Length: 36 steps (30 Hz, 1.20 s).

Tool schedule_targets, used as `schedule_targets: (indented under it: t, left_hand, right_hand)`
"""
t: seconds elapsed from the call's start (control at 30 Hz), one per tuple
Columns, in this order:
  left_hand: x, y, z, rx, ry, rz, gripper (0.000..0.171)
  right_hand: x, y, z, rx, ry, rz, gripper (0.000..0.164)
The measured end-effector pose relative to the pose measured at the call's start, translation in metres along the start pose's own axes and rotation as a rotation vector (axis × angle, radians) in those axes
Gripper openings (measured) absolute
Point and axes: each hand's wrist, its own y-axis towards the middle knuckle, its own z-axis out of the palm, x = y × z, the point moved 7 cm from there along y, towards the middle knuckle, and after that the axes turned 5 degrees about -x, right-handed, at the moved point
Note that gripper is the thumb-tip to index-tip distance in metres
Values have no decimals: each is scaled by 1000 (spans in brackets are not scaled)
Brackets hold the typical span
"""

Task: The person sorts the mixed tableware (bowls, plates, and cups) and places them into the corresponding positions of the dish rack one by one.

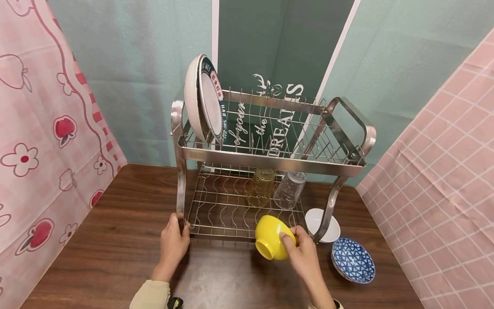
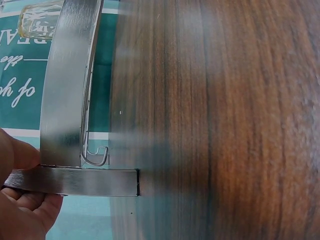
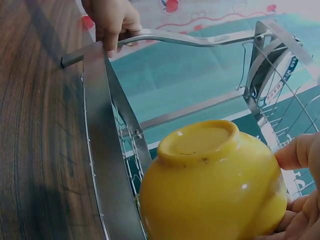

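A yellow bowl is tilted on its side in my right hand, held just in front of the lower tier's front edge. In the right wrist view the bowl's foot ring faces up, with thumb and fingers at its right side. My left hand grips the front left leg of the metal two-tier dish rack; in the left wrist view the thumb and fingers pinch that leg. Two upside-down glasses, one amber and one clear, stand on the lower tier.
A white bowl sits by the rack's right leg, and a blue-and-white patterned bowl lies right of my right hand. Two plates or shallow bowls stand upright at the upper tier's left. Curtains surround the wooden table.
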Motion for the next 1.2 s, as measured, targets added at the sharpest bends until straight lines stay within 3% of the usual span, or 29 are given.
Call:
schedule_targets:
  t: [0.23, 0.57, 1.2]
  left_hand:
    - [1, 0, 0, 6, -5, -13, 27]
    - [2, 0, 2, 6, -2, -12, 27]
    - [3, -1, 2, 6, -3, -25, 27]
  right_hand:
    - [-10, 8, 1, -24, 46, 72, 13]
    - [-32, 17, 7, -16, 218, 291, 22]
    - [-61, 38, 14, -80, 459, 371, 20]
